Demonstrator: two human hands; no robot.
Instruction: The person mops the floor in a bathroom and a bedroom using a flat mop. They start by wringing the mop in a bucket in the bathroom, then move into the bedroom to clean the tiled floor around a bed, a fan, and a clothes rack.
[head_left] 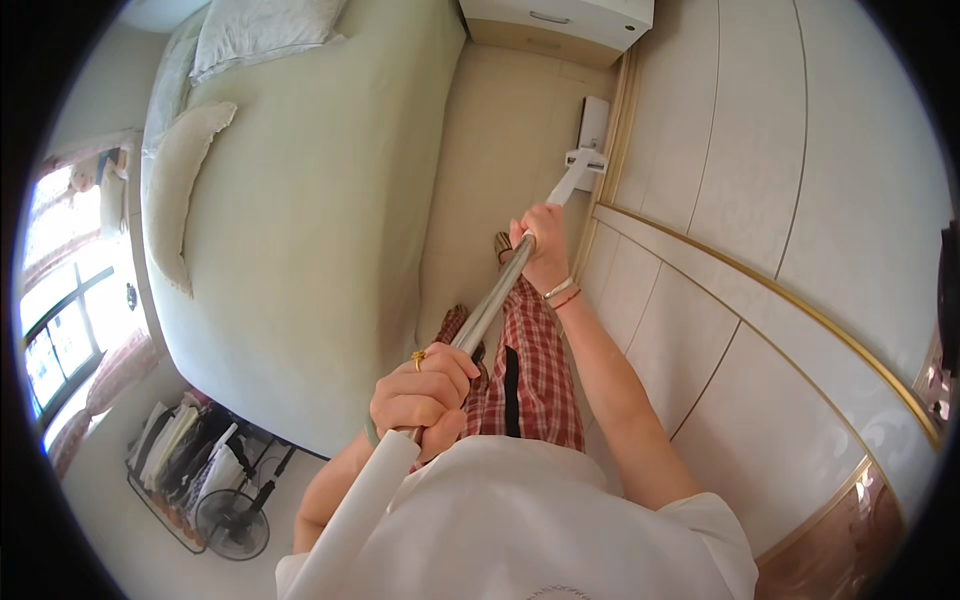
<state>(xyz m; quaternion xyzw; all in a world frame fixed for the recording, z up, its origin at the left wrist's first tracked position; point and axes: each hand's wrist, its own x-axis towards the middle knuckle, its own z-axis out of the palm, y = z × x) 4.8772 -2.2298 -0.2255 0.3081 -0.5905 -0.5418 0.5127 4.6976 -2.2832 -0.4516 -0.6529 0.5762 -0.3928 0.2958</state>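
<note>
I hold a flat mop [492,305] with a pale metal pole slanting from my body toward the far right. My left hand [420,395], with a gold ring, is closed round the upper pole, just beyond its thick white end. Farther along, my right hand [545,245] is wrapped round the pole near the white joint. The mop's narrow white head [593,120] lies on the floor against the base of the wardrobe doors. Part of the pole is hidden under my fingers.
A bed [300,230] with a pale green sheet and pillows takes up the left. Wardrobe doors [680,310] with gold trim run along the right. A white drawer cabinet [555,22] stands at the far end of the beige floor [490,120]. A fan [232,524] stands at lower left.
</note>
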